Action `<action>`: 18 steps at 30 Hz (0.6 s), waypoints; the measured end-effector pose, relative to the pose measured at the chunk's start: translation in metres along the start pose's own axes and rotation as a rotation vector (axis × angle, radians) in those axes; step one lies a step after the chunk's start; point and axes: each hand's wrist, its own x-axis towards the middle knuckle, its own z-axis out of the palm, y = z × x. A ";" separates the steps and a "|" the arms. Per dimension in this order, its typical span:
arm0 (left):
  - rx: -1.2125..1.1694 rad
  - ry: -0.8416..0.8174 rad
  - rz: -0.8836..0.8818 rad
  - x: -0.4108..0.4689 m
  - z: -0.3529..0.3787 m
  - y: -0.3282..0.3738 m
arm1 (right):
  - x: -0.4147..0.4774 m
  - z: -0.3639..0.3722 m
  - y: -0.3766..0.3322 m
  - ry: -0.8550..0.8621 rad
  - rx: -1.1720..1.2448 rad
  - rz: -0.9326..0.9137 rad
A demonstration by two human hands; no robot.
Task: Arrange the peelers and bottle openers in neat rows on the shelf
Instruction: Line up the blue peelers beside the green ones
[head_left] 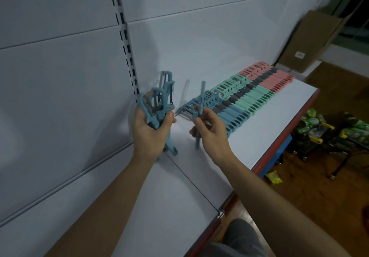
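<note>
A neat row of peelers point(259, 95) lies on the white shelf point(259, 137), blue at the near end, then mint green, then pink at the far end. My left hand point(151, 131) grips a bunch of several blue peelers point(159, 101), heads up, above the shelf near the back wall. My right hand point(211, 129) pinches a single blue peeler point(200, 105) held upright, just left of the row's near end. The image is blurred around both hands.
A slotted upright point(127, 47) runs down the grey back panel. The shelf has a red front edge point(279, 149). A cardboard box point(315, 43) stands past the far end. Carts with green packets point(311, 129) sit on the brown floor below.
</note>
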 end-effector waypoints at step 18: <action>0.059 0.068 -0.170 0.017 -0.015 -0.009 | 0.033 -0.023 0.028 -0.052 -1.051 -0.501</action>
